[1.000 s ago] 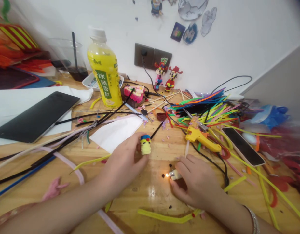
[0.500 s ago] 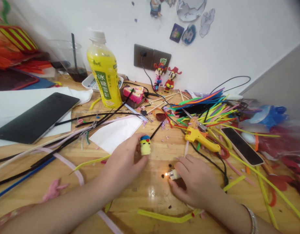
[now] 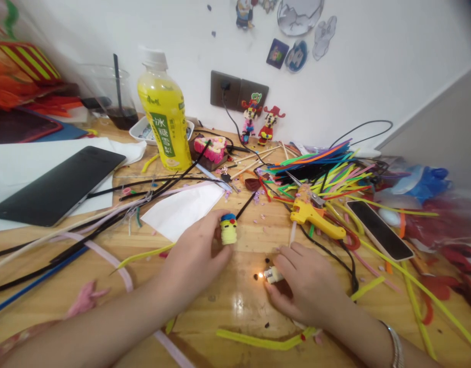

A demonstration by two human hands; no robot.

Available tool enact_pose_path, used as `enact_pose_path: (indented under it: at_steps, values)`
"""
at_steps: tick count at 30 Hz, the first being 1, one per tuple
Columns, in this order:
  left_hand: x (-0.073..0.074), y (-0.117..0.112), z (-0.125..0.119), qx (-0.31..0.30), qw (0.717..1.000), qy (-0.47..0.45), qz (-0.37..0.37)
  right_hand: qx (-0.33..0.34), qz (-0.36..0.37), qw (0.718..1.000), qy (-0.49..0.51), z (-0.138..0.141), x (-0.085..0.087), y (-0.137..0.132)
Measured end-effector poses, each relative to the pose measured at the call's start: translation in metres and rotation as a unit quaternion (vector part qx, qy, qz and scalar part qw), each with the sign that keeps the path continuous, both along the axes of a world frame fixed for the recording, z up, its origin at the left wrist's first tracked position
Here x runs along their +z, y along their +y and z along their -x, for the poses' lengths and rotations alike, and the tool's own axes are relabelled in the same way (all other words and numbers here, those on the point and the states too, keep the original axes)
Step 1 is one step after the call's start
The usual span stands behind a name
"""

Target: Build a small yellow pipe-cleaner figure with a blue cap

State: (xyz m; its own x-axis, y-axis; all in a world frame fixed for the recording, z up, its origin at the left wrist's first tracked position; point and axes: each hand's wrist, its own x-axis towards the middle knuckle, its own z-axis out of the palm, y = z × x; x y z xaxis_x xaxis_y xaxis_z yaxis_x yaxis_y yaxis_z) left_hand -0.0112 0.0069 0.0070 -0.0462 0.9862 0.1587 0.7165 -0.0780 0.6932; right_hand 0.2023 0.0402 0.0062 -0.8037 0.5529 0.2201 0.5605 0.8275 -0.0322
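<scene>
A narrow, shiny silver bracelet [image 3: 395,341] circles the right wrist [image 3: 361,327]; the left hand [image 3: 193,255] and right hand [image 3: 312,286] are bare.

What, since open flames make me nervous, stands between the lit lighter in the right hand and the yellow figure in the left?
Nothing visible: wooden tabletop shows between the lighter in the right hand and the yellow figure in the left hand. A small dark bit lies close beside the flame, without blocking the gap.

Two hands [image 3: 197,250], one lighter [image 3: 274,275] and one toy head [image 3: 229,234] are showing. The counter [image 3: 205,317] is carrying one bottle [image 3: 164,120], one cup [image 3: 125,119], one glue gun [image 3: 315,217] and two dolls [image 3: 249,125]. Two socket plates [image 3: 217,93] are showing.
</scene>
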Motion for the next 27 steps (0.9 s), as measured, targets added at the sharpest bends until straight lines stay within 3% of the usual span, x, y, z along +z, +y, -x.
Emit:
enact_pose_path:
  at_steps: [7, 12, 14, 17, 21, 27]
  values:
    - [-0.001, -0.001, 0.001, 0.001, 1.0, 0.019, -0.008, -0.001, -0.016, 1.0, 0.022, -0.002, 0.002, 0.001]
    - [-0.001, -0.002, 0.001, 0.001, 0.993, 0.099, -0.06, -0.018, -0.041, 0.997, 0.064, -0.004, 0.005, 0.003]
    - [0.0, -0.005, 0.0, -0.022, 0.985, 0.139, -0.102, -0.029, -0.051, 0.995, 0.08, -0.005, 0.006, 0.004]
    - [0.001, -0.009, -0.002, -0.105, 0.969, 0.168, -0.148, -0.048, -0.062, 0.993, 0.092, -0.005, 0.007, 0.005]
    - [0.0, -0.013, -0.008, -0.196, 0.959, 0.156, -0.134, -0.064, -0.064, 0.992, 0.088, -0.004, 0.007, 0.005]
    - [0.004, -0.009, -0.016, -0.215, 0.962, 0.138, -0.095, -0.069, -0.062, 0.991, 0.092, -0.003, 0.006, 0.003]
